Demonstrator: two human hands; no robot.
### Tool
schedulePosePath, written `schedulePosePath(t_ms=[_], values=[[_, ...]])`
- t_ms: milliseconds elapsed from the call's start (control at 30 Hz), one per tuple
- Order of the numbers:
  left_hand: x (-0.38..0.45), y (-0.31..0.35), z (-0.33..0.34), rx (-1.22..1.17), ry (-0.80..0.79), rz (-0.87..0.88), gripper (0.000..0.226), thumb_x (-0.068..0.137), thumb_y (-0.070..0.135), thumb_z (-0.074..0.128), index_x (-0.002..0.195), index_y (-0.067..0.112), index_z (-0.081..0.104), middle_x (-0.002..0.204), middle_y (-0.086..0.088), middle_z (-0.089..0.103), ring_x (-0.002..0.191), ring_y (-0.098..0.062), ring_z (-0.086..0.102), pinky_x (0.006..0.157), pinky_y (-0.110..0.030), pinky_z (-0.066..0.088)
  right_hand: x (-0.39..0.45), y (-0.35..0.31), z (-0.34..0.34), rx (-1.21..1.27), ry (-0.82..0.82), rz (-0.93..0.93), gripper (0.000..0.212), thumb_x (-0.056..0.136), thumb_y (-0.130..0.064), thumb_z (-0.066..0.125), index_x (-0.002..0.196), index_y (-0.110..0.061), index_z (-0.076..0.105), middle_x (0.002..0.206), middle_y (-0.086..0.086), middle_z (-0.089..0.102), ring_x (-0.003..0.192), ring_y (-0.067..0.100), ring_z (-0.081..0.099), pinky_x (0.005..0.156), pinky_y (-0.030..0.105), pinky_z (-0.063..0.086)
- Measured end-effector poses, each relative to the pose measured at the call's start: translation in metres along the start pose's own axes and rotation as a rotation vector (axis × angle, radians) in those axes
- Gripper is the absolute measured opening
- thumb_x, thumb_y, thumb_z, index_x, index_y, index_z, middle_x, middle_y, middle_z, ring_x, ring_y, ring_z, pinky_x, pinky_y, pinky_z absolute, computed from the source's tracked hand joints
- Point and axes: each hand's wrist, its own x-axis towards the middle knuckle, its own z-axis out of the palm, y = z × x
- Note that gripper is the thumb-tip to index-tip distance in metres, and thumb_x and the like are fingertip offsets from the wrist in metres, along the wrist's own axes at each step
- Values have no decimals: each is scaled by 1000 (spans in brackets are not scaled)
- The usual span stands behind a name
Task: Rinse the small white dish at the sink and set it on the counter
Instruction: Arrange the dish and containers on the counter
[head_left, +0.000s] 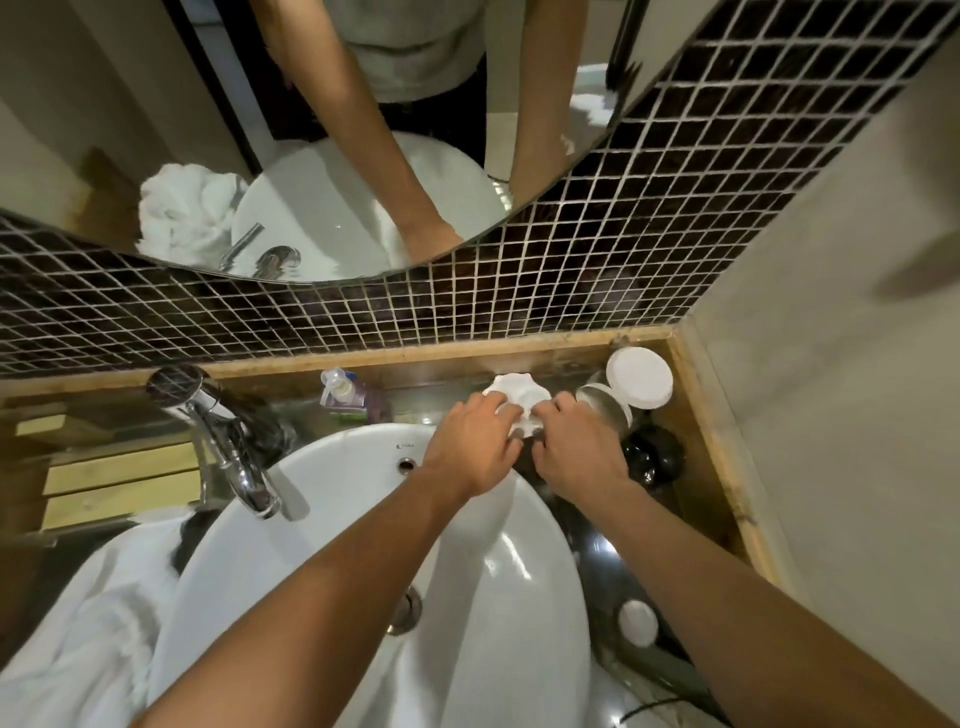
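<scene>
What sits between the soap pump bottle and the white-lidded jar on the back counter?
The small white dish, held by the left hand and right hand, in the head view.

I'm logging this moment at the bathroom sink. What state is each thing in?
small white dish: held by both hands over the counter behind the basin.
left hand: gripping the dish.
right hand: gripping the dish.
faucet: no water visibly running.
sink: basin looks drained.
jar: open, white lid flipped back.

single head-worn wide-angle view, looking steeply down and forward over the sink (363, 519), close above both forearms, mirror (311, 156) at top
</scene>
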Motion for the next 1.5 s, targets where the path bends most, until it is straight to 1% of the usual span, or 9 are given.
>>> schedulePosePath(t_ms=[133, 300, 400, 533, 667, 967, 1167, 1300, 1500], values=[[-20, 16, -4, -2, 5, -3, 42, 89, 42, 51, 127, 25, 55, 125, -1, 58, 107, -20, 51, 90, -37, 44, -39, 5, -3, 40, -25, 34, 30, 92, -18, 58, 122, -11, 60, 114, 10, 58, 104, 29, 57, 76, 38, 53], [-49, 40, 0, 36, -31, 67, 44, 91, 40, 47, 129, 20, 54, 127, -4, 57, 110, -24, 51, 92, -39, 43, -88, 17, 7, 74, -120, 139, 42, 92, -29, 55, 132, -17, 54, 127, 8, 54, 117, 28, 53, 91, 40, 51], [-65, 55, 7, 57, -47, 80, 44, 92, 41, 44, 129, 19, 53, 125, -5, 57, 108, -24, 52, 90, -39, 44, -113, 24, 18, 59, -179, 226, 50, 90, -31, 60, 138, -22, 50, 132, 6, 53, 122, 26, 52, 94, 40, 49], [-81, 73, 18, 85, -69, 123, 42, 90, 43, 46, 123, 19, 56, 117, -6, 57, 103, -26, 53, 85, -39, 45, -146, 32, 37, 53, -187, 313, 47, 89, -32, 58, 135, -23, 52, 128, 4, 53, 121, 25, 53, 92, 41, 51], [-93, 88, 31, 93, -84, 172, 39, 89, 43, 46, 118, 20, 57, 108, -6, 56, 95, -24, 52, 78, -38, 45, -172, 40, 55, 49, -191, 388, 52, 86, -25, 68, 135, -23, 51, 128, 4, 52, 119, 24, 53, 89, 39, 52], [-101, 108, 46, 107, -121, 243, 43, 89, 43, 46, 124, 19, 55, 112, -7, 55, 98, -25, 52, 79, -40, 45, -203, 48, 82, -23, -99, 380, 45, 90, -20, 67, 132, -19, 51, 128, 9, 51, 115, 26, 52, 83, 37, 54], [-101, 110, 45, 88, -140, 249, 40, 90, 41, 46, 122, 19, 56, 112, -6, 55, 98, -24, 51, 80, -39, 45, -207, 51, 86, 40, -12, 403, 39, 89, -14, 68, 126, -17, 55, 127, 9, 54, 115, 26, 54, 84, 36, 54], [-96, 104, 39, 72, -136, 220, 38, 90, 39, 47, 121, 19, 56, 111, -5, 55, 96, -24, 51, 80, -38, 46, -190, 49, 73, 91, 22, 380, 36, 89, -12, 65, 124, -16, 57, 123, 7, 51, 115, 26, 50, 84, 37, 50], [-75, 86, 17, 68, -63, 159, 32, 88, 37, 49, 114, 20, 57, 106, -4, 56, 92, -22, 50, 78, -35, 46, -143, 36, 33, 81, 15, 277, 39, 91, -16, 60, 130, -21, 57, 128, 5, 51, 120, 24, 47, 90, 38, 51]])
